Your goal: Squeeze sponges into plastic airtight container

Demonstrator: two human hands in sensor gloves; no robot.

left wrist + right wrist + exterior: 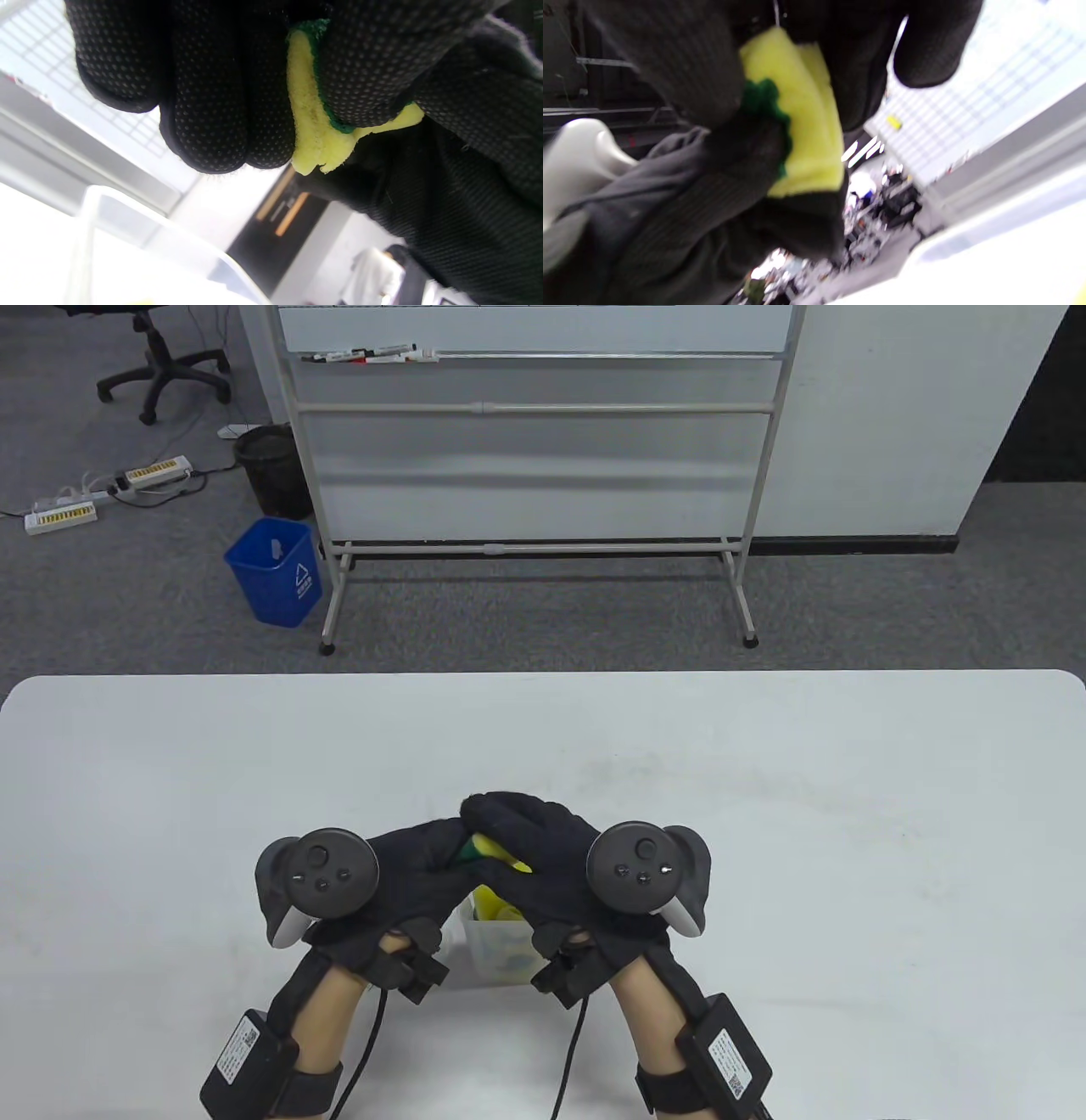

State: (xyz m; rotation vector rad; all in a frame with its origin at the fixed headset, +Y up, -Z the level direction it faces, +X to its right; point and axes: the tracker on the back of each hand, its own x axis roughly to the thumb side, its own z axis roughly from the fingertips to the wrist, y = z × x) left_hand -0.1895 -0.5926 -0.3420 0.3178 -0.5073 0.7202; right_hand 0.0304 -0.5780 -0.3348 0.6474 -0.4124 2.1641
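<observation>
A yellow sponge with a green scouring side (490, 854) is squeezed between both gloved hands just above the clear plastic container (490, 950). My left hand (424, 861) grips it from the left and my right hand (517, 836) wraps over it from the right. In the left wrist view the sponge (312, 131) is pinched between my fingers (220, 97). In the right wrist view the sponge (806, 127) is folded in my grip. The container stands on the white table (764, 814) under my hands, with yellow sponge (492, 903) inside; its rim (127, 203) shows in the left wrist view.
The white table reaches wide to both sides of my hands. Beyond its far edge stand a whiteboard frame (534, 551), a blue bin (276, 570) and a black bin (271, 470) on the grey floor.
</observation>
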